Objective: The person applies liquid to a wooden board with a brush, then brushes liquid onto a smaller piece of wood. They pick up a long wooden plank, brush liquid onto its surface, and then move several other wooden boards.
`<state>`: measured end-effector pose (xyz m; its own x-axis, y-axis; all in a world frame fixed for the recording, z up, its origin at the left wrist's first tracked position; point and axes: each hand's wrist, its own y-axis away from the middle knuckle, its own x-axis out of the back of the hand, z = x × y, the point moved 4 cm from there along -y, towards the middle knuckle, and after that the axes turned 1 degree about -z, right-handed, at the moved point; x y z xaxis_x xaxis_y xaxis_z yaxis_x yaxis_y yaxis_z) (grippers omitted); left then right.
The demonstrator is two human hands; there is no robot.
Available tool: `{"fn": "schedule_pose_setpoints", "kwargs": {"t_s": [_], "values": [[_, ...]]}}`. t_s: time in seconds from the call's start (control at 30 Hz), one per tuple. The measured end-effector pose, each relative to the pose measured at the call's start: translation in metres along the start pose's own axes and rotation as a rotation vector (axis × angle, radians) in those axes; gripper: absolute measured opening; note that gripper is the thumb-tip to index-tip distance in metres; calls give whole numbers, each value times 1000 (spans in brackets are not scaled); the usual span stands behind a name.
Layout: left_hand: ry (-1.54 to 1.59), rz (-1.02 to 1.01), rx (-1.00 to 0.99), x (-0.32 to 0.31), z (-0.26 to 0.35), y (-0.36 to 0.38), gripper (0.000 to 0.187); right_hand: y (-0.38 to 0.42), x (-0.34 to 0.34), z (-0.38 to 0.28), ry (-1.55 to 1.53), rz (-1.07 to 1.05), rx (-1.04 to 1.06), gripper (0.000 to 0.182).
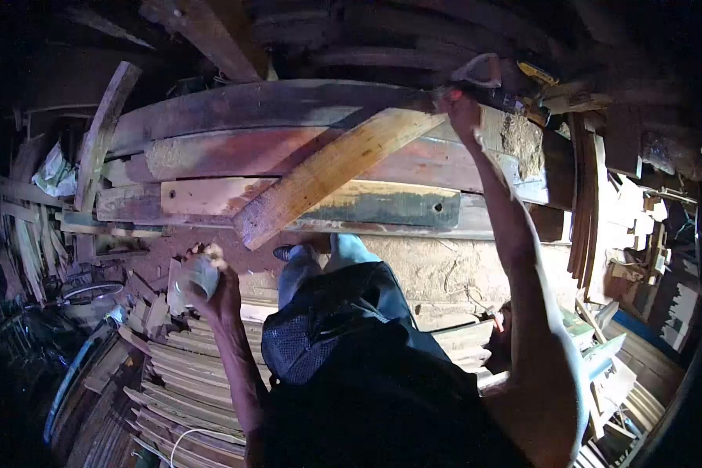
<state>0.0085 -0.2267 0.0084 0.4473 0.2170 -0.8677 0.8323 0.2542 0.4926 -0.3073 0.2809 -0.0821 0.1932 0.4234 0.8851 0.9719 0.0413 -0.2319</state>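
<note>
My left hand is wrapped round a pale, cloudy, cup-like container, low on the left in front of the bench. My right arm reaches forward to the upper right, where my right hand is closed at the far end of a light wooden plank. What that hand grips is too dark and small to make out. A looped, handle-like shape shows just beyond the fingers. The plank lies slanted across the bench boards, its near end jutting over the front edge. Beneath it rests a part-dark board with round holes.
Stacked wooden strips lie to the left of my legs. An upright post stands at the bench's left end, beside a white plastic bag. Planks lean on the right. A bicycle wheel is at far left.
</note>
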Motion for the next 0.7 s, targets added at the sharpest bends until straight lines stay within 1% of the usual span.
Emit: {"fn": "schedule_pose_setpoints", "kwargs": {"t_s": [0.03, 0.1, 0.13, 0.17, 0.23, 0.3, 0.33, 0.37, 0.4, 0.43, 0.47, 0.53, 0.57, 0.6, 0.63, 0.67, 0.7], "values": [[-26, -22, -4, -1, 0, 0, 45, -16, -16, 33, 142, 114, 87, 34], [-1, -5, 25, -1, -7, 0, 48, -15, -52, 51, 198, -161, -22, 29], [-19, -18, 10, 0, -6, -2, 48, -2, -66, 34, 204, -167, -28, 29], [-40, -31, -10, 1, -7, -2, 48, 23, -100, 11, 152, -439, -130, 24], [-56, -22, -8, -1, -16, -3, 45, 64, -67, -116, -20, -303, 253, 12], [16, -10, 91, -3, -25, -2, 28, 96, -118, -143, -636, -398, 377, 20], [5, -20, 57, -4, -28, 0, 30, 95, -122, -162, -642, -397, 369, 20], [-1, -18, 63, -4, -28, -3, 30, 94, -111, -177, -617, -440, 301, 21], [-28, -24, 76, -3, -26, -6, 32, 89, -106, -179, -589, -461, 247, 21], [-54, -26, 86, -1, -25, -5, 35, 81, -107, -164, -559, -458, 202, 22], [-55, -21, 85, -1, -28, -1, 35, 68, -114, -130, -503, -414, 146, 22], [-6, 25, -7, -5, -31, 6, 36, 30, -109, -60, -347, -278, 46, 24], [-3, 22, -15, -6, -32, 8, 36, 7, -97, -23, -265, -190, 4, 24], [-73, 22, -62, -6, -31, 12, 35, -18, -84, 5, -150, -126, -31, 25], [-147, 22, -103, -7, -29, 15, 34, -39, -65, 22, -43, -87, -75, 26], [-186, -77, -61, -10, -33, 16, 35, -49, -23, 8, 99, -66, -78, 25], [-184, -82, -58, -8, -33, 17, 35, -54, -22, 9, 101, -59, -78, 25]]}}
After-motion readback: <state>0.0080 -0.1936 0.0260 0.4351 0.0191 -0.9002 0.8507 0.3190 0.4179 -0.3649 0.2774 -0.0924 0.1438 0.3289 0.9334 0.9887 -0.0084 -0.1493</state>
